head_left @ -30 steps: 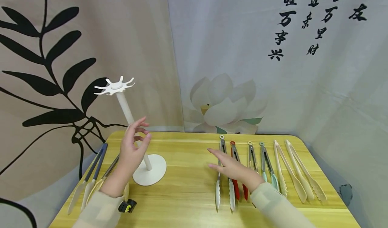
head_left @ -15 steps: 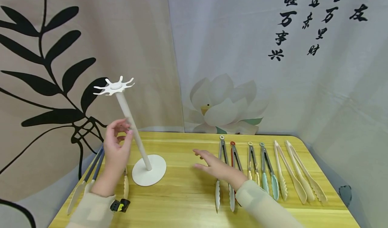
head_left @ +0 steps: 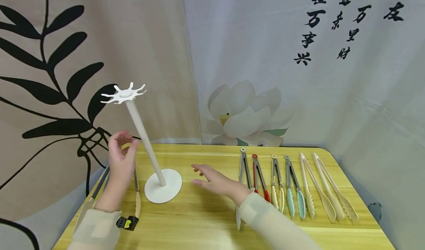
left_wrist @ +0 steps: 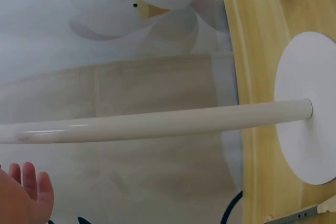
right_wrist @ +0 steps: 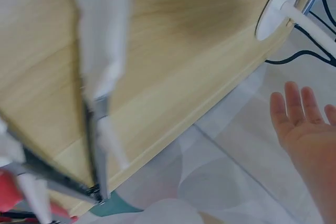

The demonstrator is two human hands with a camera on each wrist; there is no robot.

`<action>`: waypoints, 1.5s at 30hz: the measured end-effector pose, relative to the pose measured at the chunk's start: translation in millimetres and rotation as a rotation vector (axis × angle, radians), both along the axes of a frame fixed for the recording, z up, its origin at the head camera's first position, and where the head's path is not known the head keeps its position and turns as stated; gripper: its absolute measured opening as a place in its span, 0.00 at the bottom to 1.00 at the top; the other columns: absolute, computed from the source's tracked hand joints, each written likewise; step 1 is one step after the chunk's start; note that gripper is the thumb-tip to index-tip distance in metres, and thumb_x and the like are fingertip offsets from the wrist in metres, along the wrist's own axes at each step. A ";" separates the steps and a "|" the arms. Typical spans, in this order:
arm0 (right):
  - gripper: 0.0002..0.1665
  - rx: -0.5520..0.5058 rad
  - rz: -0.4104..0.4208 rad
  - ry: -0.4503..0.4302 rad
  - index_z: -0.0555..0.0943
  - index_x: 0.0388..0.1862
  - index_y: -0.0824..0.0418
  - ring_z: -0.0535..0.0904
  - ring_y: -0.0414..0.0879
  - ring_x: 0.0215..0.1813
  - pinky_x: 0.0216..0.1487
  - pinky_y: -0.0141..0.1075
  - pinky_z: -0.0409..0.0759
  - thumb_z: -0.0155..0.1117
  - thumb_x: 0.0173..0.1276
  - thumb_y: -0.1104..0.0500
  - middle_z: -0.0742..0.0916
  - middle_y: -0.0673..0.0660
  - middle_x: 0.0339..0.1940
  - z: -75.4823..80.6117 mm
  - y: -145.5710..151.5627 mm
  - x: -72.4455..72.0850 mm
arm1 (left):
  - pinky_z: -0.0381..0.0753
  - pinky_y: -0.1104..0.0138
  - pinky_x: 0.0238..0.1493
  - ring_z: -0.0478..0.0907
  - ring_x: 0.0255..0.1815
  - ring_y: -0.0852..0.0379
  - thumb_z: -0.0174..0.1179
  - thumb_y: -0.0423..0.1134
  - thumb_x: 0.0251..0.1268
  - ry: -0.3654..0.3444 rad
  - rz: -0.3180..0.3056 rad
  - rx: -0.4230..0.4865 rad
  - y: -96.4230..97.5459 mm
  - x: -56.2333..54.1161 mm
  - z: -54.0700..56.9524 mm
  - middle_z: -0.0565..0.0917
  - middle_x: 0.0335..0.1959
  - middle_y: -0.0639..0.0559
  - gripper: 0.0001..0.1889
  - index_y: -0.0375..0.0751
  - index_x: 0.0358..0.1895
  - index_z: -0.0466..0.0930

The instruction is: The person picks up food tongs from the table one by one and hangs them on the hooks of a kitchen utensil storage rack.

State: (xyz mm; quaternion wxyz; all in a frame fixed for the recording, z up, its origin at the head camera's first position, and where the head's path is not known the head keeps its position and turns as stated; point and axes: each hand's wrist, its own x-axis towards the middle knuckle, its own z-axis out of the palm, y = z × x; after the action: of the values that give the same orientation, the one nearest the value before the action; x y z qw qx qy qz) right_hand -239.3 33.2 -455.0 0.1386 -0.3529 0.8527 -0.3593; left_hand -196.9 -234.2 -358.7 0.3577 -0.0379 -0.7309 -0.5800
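Observation:
A white stand with a round base (head_left: 162,191), a slanting-looking pole (head_left: 144,141) and a ring of hooks on top (head_left: 124,94) is on the left half of the table. Just left of the pole, my left hand (head_left: 121,161) hovers with loosely bent fingers and nothing in it. In the left wrist view, the bare pole (left_wrist: 157,124) runs past my left hand (left_wrist: 23,195) without contact. My right hand (head_left: 216,181) reaches leftward over the table, empty, fingers loosely extended. Its forearm covers part of the silver tongs (head_left: 244,165).
Right of the silver tongs lie red tongs (head_left: 260,176), cream-tipped tongs (head_left: 277,183), teal tongs (head_left: 295,191) and beige tongs (head_left: 307,187). More tongs (head_left: 137,192) lie at the left, partly behind my left arm. A printed curtain (head_left: 232,58) hangs behind the table (head_left: 199,220).
My right hand has moved left from over the silver and red tongs toward the stand. My left hand has moved left, from in front of the pole to beside it.

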 end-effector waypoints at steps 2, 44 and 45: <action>0.38 -0.009 0.004 -0.009 0.56 0.74 0.53 0.70 0.51 0.64 0.63 0.41 0.70 0.49 0.71 0.41 0.72 0.55 0.66 1.9 -7.2 -0.6 | 0.68 0.76 0.48 0.70 0.49 0.63 0.50 0.28 0.68 -0.018 -0.003 -0.008 -5.6 -6.3 -6.3 0.71 0.47 0.53 0.20 0.30 0.61 0.62; 0.25 -0.469 -0.204 -0.199 0.70 0.66 0.56 0.77 0.45 0.50 0.48 0.30 0.75 0.52 0.73 0.51 0.80 0.56 0.55 52.3 -135.6 -15.5 | 0.75 0.81 0.42 0.74 0.45 0.64 0.43 0.33 0.73 -0.065 -0.097 0.034 -3.9 -26.4 5.7 0.72 0.46 0.59 0.20 0.34 0.66 0.63; 0.24 -0.474 -0.209 -0.191 0.71 0.65 0.56 0.77 0.45 0.50 0.48 0.30 0.75 0.52 0.73 0.51 0.80 0.57 0.54 52.0 -136.8 -15.8 | 0.75 0.81 0.42 0.73 0.45 0.65 0.43 0.34 0.73 -0.071 -0.092 0.021 -3.4 -27.5 5.4 0.72 0.46 0.60 0.20 0.34 0.66 0.62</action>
State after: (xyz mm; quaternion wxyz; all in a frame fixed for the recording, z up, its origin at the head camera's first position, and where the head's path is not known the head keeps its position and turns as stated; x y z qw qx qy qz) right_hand -255.0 -103.6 -403.0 0.0941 -0.2502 0.7598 -0.5927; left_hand -224.4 -237.6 -353.3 0.3050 -0.0472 -0.7344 -0.6045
